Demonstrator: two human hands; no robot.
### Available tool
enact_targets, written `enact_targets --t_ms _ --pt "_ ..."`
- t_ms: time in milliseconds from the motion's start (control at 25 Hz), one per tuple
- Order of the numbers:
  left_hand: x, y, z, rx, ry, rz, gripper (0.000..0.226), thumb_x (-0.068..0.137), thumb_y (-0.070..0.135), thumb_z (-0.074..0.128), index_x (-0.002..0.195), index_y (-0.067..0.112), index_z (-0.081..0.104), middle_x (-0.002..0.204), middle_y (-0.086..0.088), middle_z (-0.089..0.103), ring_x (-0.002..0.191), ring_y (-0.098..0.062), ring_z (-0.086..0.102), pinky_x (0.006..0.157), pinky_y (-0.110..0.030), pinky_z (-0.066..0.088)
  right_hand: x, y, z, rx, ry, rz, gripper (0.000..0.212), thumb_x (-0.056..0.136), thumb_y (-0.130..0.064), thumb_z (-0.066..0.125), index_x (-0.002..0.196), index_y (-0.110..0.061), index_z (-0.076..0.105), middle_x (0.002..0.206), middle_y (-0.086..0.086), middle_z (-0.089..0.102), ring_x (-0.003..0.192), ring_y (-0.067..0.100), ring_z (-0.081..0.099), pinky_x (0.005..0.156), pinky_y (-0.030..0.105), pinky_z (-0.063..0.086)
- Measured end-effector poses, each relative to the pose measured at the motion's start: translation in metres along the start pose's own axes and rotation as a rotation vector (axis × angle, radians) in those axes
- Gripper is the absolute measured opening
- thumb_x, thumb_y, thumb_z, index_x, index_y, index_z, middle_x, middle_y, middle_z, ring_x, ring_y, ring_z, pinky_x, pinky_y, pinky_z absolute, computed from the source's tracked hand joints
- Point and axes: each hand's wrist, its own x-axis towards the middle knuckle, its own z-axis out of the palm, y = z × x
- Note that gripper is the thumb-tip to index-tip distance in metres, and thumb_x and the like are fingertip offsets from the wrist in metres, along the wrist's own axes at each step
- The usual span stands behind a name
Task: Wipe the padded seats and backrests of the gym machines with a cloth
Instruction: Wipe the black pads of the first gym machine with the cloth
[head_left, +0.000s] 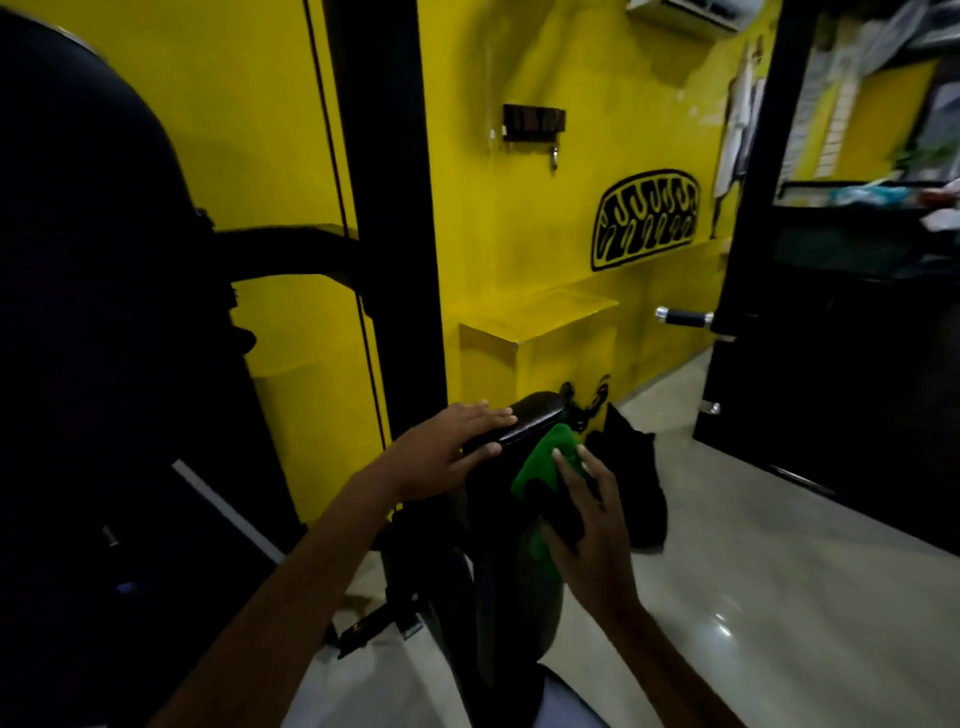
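The green cloth is pressed flat against the side of a black padded seat by the right hand. The fingers are nearly straight, so the cloth is pushed, not pinched. The top edge of the pad is held by the left hand, with fingers laid over it and the thumb underneath.

Because the cloth is only pressed, it could slip out and be dropped on the floor. A hard push could also make the pad turn or tip, if it is loose; that cannot be told from here. The pad is kept steady by the left hand, so this looks less likely.

The room is dim, and dirty spots on the black pad could easily be missed.

On the left, space is tight: a black post and a big dark machine part stand close, and an elbow could be bumped there. A yellow wall is just behind the pad. A dark bag lies on the floor beside the pad. More open floor is seen to the right.
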Motion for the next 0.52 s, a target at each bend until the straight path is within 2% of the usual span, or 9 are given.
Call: enact_targets --t_ms 40,120,200,280,440,520 --pt "0.0 -0.004 0.001 -0.033 0.013 0.012 0.048 0.096 0.039 0.038 0.142 0.025 0.042 0.149 0.008 0.039 0.14 -0.008 0.025 0.112 -0.024 0.019 -0.004 0.0 0.005 -0.026 -0.009 -0.01 0.067 0.08 -0.036 0.053 0.143 -0.037 0.03 0.147 0.005 0.027 0.133 0.03 0.035 0.104 0.041 0.038" --pt "0.001 -0.016 0.0 -0.08 -0.001 0.035 0.044 0.099 0.038 0.039 0.141 0.028 0.044 0.147 0.01 0.04 0.14 -0.006 0.026 0.113 -0.026 0.023 -0.008 -0.002 0.013 -0.05 0.011 -0.006 0.07 0.081 -0.037 0.053 0.145 -0.041 0.024 0.152 0.005 0.021 0.138 0.026 0.027 0.103 0.048 0.039" --pt "0.007 -0.028 -0.004 -0.064 -0.034 0.084 0.043 0.098 0.041 0.037 0.14 0.032 0.044 0.147 0.012 0.041 0.14 -0.005 0.026 0.112 -0.027 0.024 -0.011 -0.004 0.019 -0.111 0.028 -0.002 0.072 0.082 -0.035 0.054 0.147 -0.038 0.022 0.154 0.008 0.018 0.139 0.02 0.023 0.102 0.049 0.041" --pt "0.02 -0.038 -0.01 -0.048 -0.077 0.133 0.042 0.098 0.041 0.036 0.138 0.034 0.045 0.146 0.014 0.041 0.141 -0.004 0.023 0.11 -0.024 0.024 -0.014 -0.007 0.02 -0.177 0.013 -0.047 0.075 0.082 -0.034 0.056 0.148 -0.038 0.02 0.155 0.01 0.017 0.138 0.022 0.025 0.099 0.05 0.046" --pt "0.06 -0.048 -0.007 -0.167 -0.207 0.275 0.039 0.101 0.023 0.044 0.14 0.024 0.046 0.149 0.009 0.037 0.139 -0.001 0.02 0.105 -0.002 0.013 -0.026 -0.021 0.028 -0.516 -0.036 -0.258 0.06 0.094 -0.048 0.046 0.148 -0.035 0.022 0.152 0.012 0.022 0.134 0.035 0.031 0.096 0.054 0.046" --pt "0.078 -0.056 -0.004 -0.229 -0.262 0.374 0.039 0.1 0.024 0.045 0.14 0.023 0.045 0.149 0.009 0.036 0.139 -0.001 0.022 0.108 -0.006 0.016 -0.026 -0.034 0.045 -0.731 -0.041 -0.34 0.056 0.095 -0.056 0.041 0.145 -0.034 0.03 0.15 0.01 0.029 0.133 0.038 0.034 0.097 0.058 0.041"
